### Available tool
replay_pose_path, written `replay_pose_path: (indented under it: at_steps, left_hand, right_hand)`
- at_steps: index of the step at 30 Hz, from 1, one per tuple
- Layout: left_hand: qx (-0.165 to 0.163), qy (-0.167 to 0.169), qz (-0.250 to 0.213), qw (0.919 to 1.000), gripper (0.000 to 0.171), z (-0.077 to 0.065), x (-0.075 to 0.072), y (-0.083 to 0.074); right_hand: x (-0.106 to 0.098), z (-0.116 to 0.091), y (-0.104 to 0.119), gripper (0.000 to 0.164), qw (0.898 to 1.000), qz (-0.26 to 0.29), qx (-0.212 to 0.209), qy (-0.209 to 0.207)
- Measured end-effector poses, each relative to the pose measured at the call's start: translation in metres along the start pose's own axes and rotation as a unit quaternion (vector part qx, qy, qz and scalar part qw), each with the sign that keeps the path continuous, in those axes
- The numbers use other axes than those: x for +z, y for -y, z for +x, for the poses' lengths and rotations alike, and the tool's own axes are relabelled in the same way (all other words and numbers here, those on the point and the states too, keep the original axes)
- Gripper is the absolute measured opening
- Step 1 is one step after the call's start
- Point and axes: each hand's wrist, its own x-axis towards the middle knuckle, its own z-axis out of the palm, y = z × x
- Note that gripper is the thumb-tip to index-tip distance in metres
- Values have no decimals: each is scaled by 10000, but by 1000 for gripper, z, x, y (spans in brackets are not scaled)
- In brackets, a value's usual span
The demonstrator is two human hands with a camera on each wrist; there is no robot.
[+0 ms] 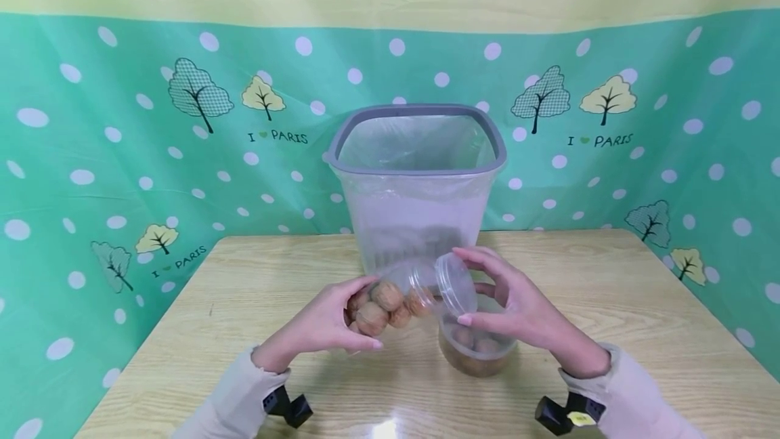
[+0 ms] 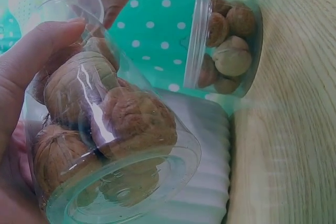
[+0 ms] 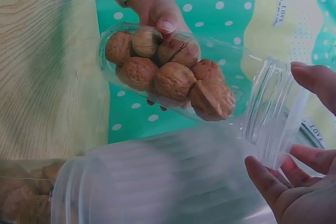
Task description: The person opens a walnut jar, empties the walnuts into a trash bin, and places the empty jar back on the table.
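Note:
A clear plastic jar (image 3: pixel 239 72) with several walnuts (image 1: pixel 373 317) inside lies tilted on its side above the table, its mouth pointing right. My left hand (image 1: pixel 332 317) grips it round the bottom end. At the mouth, my right hand (image 1: pixel 518 307) pinches a clear round lid (image 1: pixel 457 283) by its rim, thumb on one side and fingers on the other. Whether the lid is screwed on or only held against the mouth, I cannot tell. Below the right hand stands a shorter clear jar (image 1: pixel 478 363), also containing several walnuts; its ridged top rim (image 2: pixel 196 43) shows in the left wrist view.
Behind the hands stands a translucent bin (image 1: pixel 420 212) with a grey rim and a bag lining. The wooden table (image 1: pixel 244 330) runs back to a green dotted curtain (image 1: pixel 274 175). Each wrist carries a small black camera (image 1: pixel 286 406).

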Motion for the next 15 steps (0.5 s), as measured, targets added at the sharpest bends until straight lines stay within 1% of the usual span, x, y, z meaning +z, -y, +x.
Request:
replay_pose_path:
  at_steps: [6, 11, 15]
  left_hand:
    - [-103, -183, 155, 9997, 89, -5, -7, -2]
    - [-39, -290, 204, 9994, 84, -7, -14, -3]
    - [44, -327, 188, 9993, 79, -8, -20, -2]
  right_hand:
    - [-1, -3, -3, 71, 9997, -83, 184, -144]
    - [-2, -5, -6, 72, 9992, -250, 186, -269]
    - [-1, -5, -8, 71, 9990, -255, 123, -349]
